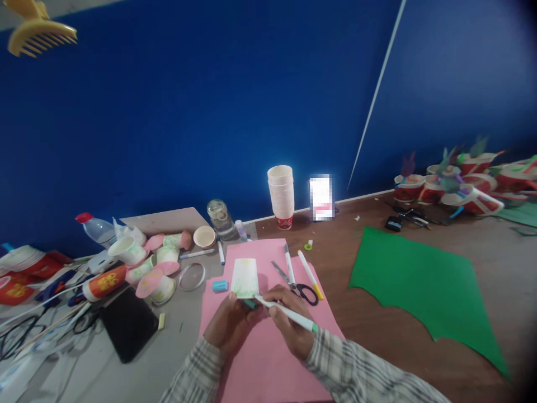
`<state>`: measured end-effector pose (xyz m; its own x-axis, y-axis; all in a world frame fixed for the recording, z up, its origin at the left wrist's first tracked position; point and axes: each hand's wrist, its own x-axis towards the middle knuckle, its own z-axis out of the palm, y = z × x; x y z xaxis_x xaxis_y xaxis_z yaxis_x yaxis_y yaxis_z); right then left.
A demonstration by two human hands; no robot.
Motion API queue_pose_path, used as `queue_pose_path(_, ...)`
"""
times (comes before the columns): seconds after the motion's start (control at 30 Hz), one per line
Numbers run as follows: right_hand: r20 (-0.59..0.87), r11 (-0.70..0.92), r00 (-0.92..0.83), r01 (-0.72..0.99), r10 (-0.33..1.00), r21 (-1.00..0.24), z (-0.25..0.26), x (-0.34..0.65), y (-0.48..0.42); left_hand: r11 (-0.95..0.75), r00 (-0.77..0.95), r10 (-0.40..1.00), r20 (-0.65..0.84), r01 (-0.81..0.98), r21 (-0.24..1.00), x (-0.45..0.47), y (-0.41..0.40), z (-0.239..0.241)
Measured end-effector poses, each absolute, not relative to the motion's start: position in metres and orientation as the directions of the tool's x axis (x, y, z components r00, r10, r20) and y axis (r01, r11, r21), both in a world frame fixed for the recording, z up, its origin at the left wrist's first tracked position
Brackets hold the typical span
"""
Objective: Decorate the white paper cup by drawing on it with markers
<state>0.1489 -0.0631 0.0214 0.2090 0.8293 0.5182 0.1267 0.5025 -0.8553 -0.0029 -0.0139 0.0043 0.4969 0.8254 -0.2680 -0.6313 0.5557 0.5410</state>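
Note:
My left hand [235, 318] is wrapped round the lower part of a white paper cup [244, 275] with green marks drawn near its bottom. A small dark green piece [250, 304] shows just under the cup; its kind is unclear. In my right hand [292, 320] is a white marker [289, 314] with a green end, its tip against or very near the cup's lower right edge. Both hands are over pink paper sheets [268, 364]. Scissors [300, 286] with black handles, a yellow-capped marker [311, 275], a grey-capped marker [290, 266] and a blue eraser-like block [220, 286] lie around them.
A tall cup stack [282, 196] stands by the blue wall, near a glass jar [222, 219]. At left are decorated cups [156, 285], a black phone-like slab [129, 324] and cables. Green paper [415, 285] lies at right, with several red cups [461, 184] behind.

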Motion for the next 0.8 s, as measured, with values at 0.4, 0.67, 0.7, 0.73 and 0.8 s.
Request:
queue_pose_path(0.4, 0.472, 0.462, 0.224, 0.097, 0.853, -0.881, 0.0221, 0.1483, -0.0605, 0.551, 0.511, 0.823, -0.247, -0.616, 0.563, -0.0040, -0.0163, 0.0031)
queue_pose_path(0.67, 0.497, 0.482, 0.202, 0.119, 0.844, -0.868, 0.0217, 0.1492, -0.0613, 0.540, 0.489, 0.835, -0.253, -0.637, 0.549, -0.0040, -0.0151, 0.0012)
queue_pose_path(0.7, 0.506, 0.490, 0.200, 0.125, 0.839, -0.863, 0.0220, 0.1496, -0.0615, 0.541, 0.492, 0.834, -0.251, -0.636, 0.550, -0.0042, -0.0148, 0.0009)
queue_pose_path(0.73, 0.511, 0.495, 0.198, 0.128, 0.837, -0.860, 0.0223, 0.1501, -0.0617, 0.542, 0.493, 0.833, -0.252, -0.634, 0.551, -0.0044, -0.0144, 0.0006)
queue_pose_path(0.8, 0.505, 0.489, 0.189, 0.130, 0.842, -0.863, 0.0222, 0.1511, -0.0622, 0.544, 0.489, 0.832, -0.261, -0.628, 0.557, -0.0049, -0.0140, 0.0001)
